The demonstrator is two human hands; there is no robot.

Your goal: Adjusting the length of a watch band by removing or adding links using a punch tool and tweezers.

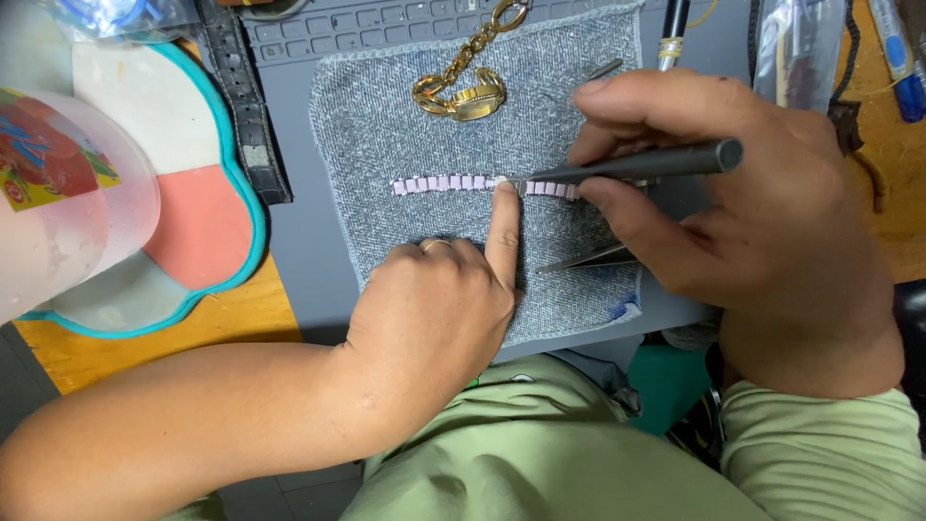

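Two hands work one pink band (453, 183): left hand (439, 299) pins it by fingertip, right hand (733, 207) grips a tool (637, 164). Light, floppy; hold near the grip.

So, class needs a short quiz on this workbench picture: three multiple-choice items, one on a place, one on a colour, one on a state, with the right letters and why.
1. Where does the pale pink link band lie?
A. on the grey cloth
B. on the bare wood
C. in the plastic tub

2. What colour is the chain watch at the top of the cloth?
A. silver
B. gold
C. black

3. What is the left hand doing?
A. holding scissors
B. resting flat, off the cloth
C. pressing one fingertip on the band

Answers:
1 A, the band stretches across the cloth.
2 B, its links shine gold.
3 C, the forefinger pins the band beside the dark tool in the right hand.
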